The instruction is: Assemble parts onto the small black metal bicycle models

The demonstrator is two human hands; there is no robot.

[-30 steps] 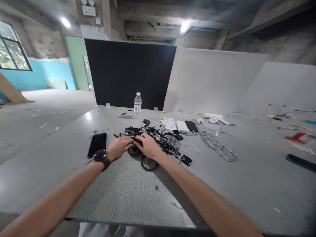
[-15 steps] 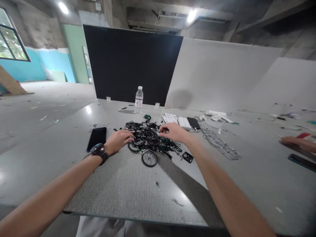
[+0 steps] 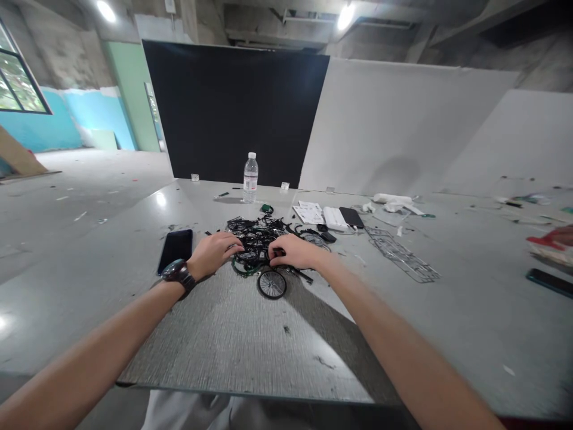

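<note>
Head view: black bicycle-parts pile (image 3: 256, 240) between both hands. Left hand (image 3: 220, 247) half-curled at its edge, right hand (image 3: 286, 251) curled over it; can't tell if either grips. Spoked wheel (image 3: 272, 285) just nearer than right hand: probably light, fragile spokes, take the rim.

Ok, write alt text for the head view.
A person's left hand and right hand are at a pile of dark bicycle-like parts on a gray table. A spoked wheel lies at its near edge; a phone lies left, a bottle stands behind.
</note>
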